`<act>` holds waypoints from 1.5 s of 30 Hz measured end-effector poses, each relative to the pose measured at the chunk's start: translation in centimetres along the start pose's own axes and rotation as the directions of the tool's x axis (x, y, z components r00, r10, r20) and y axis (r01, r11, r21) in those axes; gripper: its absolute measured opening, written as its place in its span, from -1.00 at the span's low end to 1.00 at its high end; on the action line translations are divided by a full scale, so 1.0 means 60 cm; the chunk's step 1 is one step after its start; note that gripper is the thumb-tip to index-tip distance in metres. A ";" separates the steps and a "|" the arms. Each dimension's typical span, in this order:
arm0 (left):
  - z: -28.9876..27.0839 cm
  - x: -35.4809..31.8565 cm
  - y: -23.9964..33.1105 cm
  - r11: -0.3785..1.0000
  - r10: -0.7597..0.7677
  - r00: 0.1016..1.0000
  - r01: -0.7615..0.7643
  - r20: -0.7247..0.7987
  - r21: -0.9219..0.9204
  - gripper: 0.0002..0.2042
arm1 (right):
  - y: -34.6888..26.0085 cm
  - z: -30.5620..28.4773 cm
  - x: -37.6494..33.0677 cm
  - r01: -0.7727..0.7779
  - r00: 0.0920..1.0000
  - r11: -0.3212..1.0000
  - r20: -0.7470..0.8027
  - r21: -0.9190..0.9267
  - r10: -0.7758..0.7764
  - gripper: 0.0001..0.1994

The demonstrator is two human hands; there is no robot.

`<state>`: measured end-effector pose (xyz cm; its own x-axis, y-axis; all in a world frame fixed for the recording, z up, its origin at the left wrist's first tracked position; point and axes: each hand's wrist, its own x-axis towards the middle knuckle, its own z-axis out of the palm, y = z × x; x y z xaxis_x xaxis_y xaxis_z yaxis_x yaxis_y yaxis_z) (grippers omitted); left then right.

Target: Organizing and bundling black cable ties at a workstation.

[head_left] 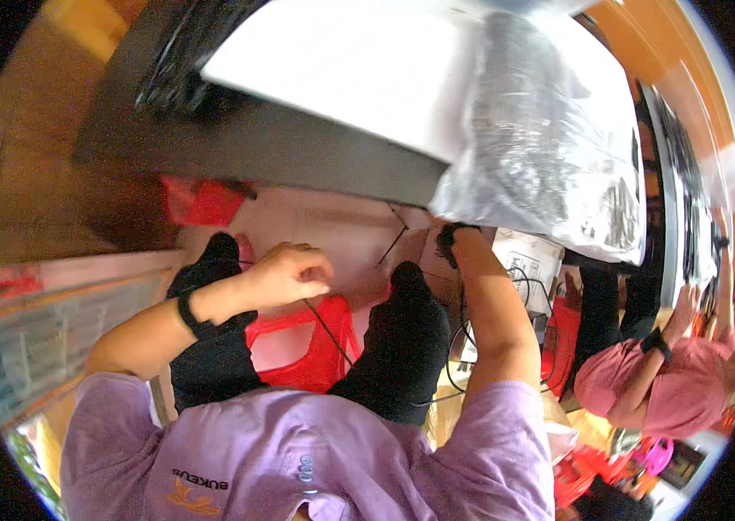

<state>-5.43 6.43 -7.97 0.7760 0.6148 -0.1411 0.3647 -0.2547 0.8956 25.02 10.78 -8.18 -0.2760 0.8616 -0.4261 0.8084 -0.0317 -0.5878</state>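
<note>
Over my lap, my left hand [288, 275] is closed with curled fingers, and a dark band circles its wrist. From under those fingers a thin black cable [327, 330] slants down across the red stool toward my right thigh. My right forearm [499, 308] reaches up to the table's near edge. Its hand is hidden at the clear plastic bag [550, 187], so its fingers do not show. Something dark and fuzzy [448, 245] sits by that wrist; I cannot tell its kind. The bag holds a mass of dark items.
A black-edged table [298, 139] carries a white sheet [341, 61] and bundled black strands [194, 52]. Between my legs is a red plastic stool [302, 352]. Looped black cables [463, 347] hang by a white printed box [526, 267]. At right, a co-worker in pink [658, 382] works.
</note>
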 end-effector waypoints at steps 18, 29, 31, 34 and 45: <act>0.328 0.292 -0.217 0.860 -0.503 0.787 0.497 0.358 0.114 -0.84 | 0.180 0.061 -0.568 -0.214 0.352 0.790 -0.709 0.574 0.611 -0.78; 0.426 0.449 -0.559 0.811 -0.373 0.902 0.204 0.216 0.548 -0.72 | 0.297 0.179 -0.605 -0.516 0.321 0.684 -0.623 0.516 0.713 -0.26; 0.461 0.468 -0.533 0.776 -0.203 0.888 -0.111 0.414 0.621 -0.73 | 0.297 0.190 -0.607 -0.626 0.326 0.632 -0.582 0.458 0.745 -0.25; 0.479 0.507 -0.451 0.744 -0.461 0.823 0.154 0.333 0.650 -0.84 | 0.305 0.216 -0.586 -0.689 0.255 0.586 -0.613 0.428 0.748 -0.23; 0.501 0.538 -0.564 0.756 -0.568 0.729 0.279 0.381 0.593 -0.85 | 0.320 0.272 -0.572 -0.559 0.145 0.568 -0.603 0.605 0.785 -0.22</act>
<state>22.76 12.43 -55.53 0.5548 0.3088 -0.7725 0.7971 -0.4633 0.3873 41.52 -27.68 -16.09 0.9078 0.4052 -0.1083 0.2987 -0.8058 -0.5114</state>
